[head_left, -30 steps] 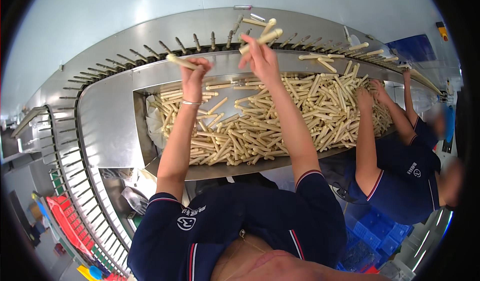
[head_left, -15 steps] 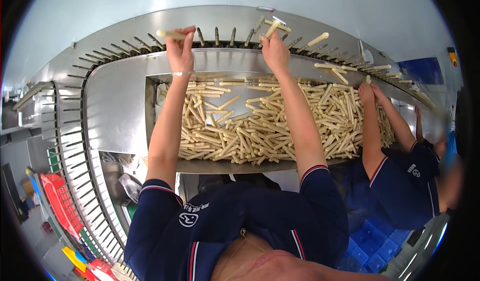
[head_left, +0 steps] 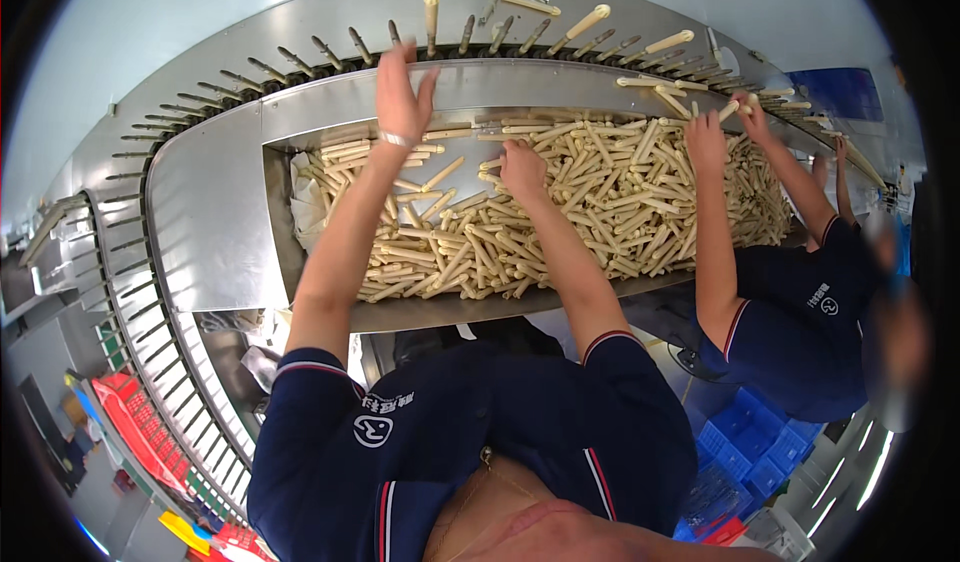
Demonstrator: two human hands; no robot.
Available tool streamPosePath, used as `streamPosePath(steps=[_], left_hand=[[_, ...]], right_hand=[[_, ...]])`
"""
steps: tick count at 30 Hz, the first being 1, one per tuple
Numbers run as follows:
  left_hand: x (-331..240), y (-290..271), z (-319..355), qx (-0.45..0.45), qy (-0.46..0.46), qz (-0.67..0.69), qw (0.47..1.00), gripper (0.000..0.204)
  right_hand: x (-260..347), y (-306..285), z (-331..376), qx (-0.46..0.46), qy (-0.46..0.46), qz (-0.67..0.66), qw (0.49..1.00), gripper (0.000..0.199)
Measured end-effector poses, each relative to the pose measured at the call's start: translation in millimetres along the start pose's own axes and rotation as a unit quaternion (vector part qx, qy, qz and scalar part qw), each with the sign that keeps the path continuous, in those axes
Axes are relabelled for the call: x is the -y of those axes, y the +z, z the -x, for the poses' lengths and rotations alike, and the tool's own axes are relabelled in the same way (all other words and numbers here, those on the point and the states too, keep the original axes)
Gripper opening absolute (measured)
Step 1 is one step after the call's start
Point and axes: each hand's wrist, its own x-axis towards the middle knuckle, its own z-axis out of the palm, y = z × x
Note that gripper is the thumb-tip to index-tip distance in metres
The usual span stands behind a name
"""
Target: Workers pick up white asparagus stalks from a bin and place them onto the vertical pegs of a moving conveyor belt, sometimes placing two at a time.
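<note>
My left hand is raised over the steel rim with its thumb apart and fingers stretched up, and holds nothing I can see. Its fingertips are near a dark peg. Just right of it, a pale cream stick with a rounded knob end stands upright on the peg row. My right hand is down in the steel trough, at the edge of a heap of the same cream sticks. Its fingers are curled among them, and what they hold, if anything, is hidden.
Pegs curve along the conveyor; two more sticks stand on it. Loose sticks lie on the rim. At the right, a co-worker's hands handle a stick. Blue crates and a red basket sit lower down.
My left hand has let go of its stick, and one now stands on a peg beside it. My right hand has left the stick at the pegs and dropped into the trough. Standing sticks have shifted right.
</note>
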Motion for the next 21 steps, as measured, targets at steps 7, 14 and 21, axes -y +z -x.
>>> streamPosePath(steps=[7, 14, 21], left_hand=[[39, 7, 173, 0.364, -0.189, -0.196, 0.891, 0.032], [30, -29, 157, 0.462, -0.116, -0.189, 0.859, 0.023], [4, -97, 129, 0.488, -0.23, 0.021, 0.842, 0.025]], right_hand=[[4, 19, -1, 0.011, -0.266, 0.122, 0.956, 0.018], [99, -140, 0, -0.23, -0.165, -0.444, 0.85, 0.018], [128, -214, -49, -0.302, -0.174, -0.297, 0.889, 0.023]])
